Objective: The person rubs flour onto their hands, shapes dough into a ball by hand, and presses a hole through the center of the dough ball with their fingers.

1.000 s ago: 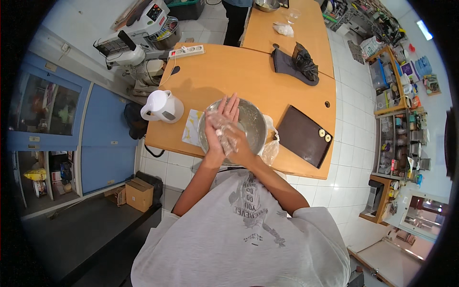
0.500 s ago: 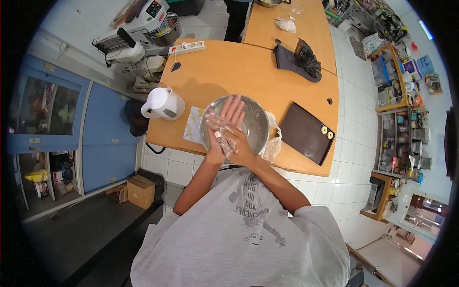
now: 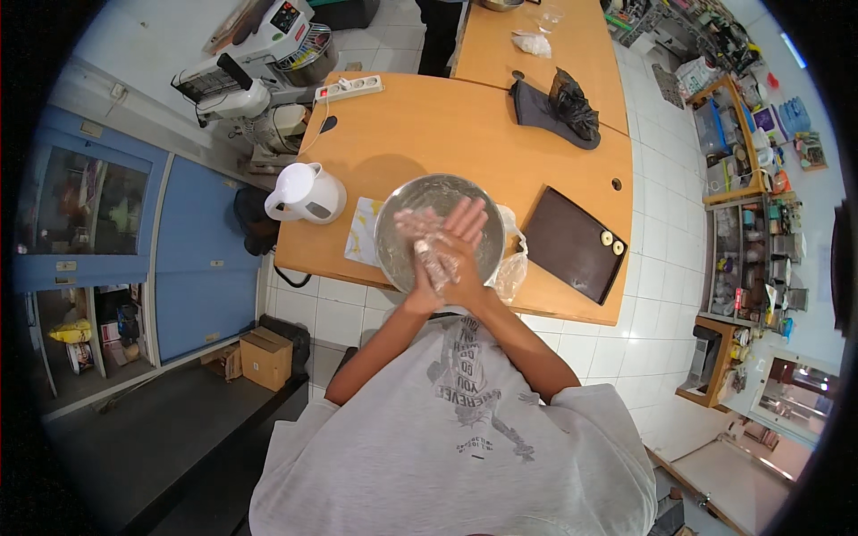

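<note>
My left hand [image 3: 424,250] and my right hand [image 3: 466,234] are pressed flat, palm against palm, over a round metal bowl [image 3: 393,219] at the near edge of an orange wooden table [image 3: 429,125]. A thin clear plastic glove covers my left hand. The fingers of both hands are stretched out. Whatever lies between the palms is hidden. To the right of the bowl lies a dark rectangular tray [image 3: 567,241] with two small pale dough balls [image 3: 613,244] at its far corner.
A white jug [image 3: 304,192] and a pale sheet [image 3: 362,232] are left of the bowl, and a crumpled clear bag [image 3: 511,268] is right of it. A power strip [image 3: 349,87], a stand mixer [image 3: 259,71] and a dark cloth [image 3: 554,107] lie farther back. A cardboard box [image 3: 265,357] sits on the floor.
My palms have slid against each other over the bowl. My right hand's fingers now point up and to the right instead of up and to the left.
</note>
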Tool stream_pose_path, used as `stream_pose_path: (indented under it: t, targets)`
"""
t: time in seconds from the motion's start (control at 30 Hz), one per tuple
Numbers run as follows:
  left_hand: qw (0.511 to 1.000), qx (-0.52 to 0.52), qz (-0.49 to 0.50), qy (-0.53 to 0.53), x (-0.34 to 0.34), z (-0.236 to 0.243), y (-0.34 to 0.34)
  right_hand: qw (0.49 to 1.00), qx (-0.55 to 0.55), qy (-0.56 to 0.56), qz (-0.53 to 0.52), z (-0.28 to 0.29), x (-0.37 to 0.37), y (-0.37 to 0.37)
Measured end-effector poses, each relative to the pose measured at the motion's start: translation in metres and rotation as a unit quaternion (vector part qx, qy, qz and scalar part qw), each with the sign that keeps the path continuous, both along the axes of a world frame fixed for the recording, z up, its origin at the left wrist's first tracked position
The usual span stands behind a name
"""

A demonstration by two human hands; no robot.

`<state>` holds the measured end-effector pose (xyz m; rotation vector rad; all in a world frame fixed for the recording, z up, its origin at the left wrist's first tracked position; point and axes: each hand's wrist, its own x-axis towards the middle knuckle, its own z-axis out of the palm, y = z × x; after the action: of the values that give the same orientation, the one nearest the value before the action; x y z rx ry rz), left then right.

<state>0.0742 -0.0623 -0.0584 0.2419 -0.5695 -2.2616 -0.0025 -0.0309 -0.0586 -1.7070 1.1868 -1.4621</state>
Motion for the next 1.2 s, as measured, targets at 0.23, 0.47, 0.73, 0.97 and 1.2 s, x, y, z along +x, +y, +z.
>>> stream_pose_path:
  t: [0.23,0.47,0.73,0.97,1.2]
  targets:
    - [0.992,0.07,0.077,-0.064,0.012,0.03,-0.009,0.958,0.159,0.14,-0.195,0.017,0.019,0.009]
    - [0.998,0.011,0.03,-0.049,0.0,0.025,0.018,0.997,0.051,-0.003,-0.062,0.001,0.002,0.0]
    - [0.992,-0.067,0.1,-0.047,0.006,0.006,0.003,0.997,0.006,0.014,-0.069,0.013,0.014,0.019]
    - [0.992,0.096,0.072,-0.041,0.01,0.016,0.001,0.995,0.021,0.016,-0.097,-0.001,-0.004,0.011]
    - [1.0,0.025,-0.01,-0.013,-0.002,-0.017,0.027,0.997,-0.037,0.055,-0.026,0.011,0.002,0.018]
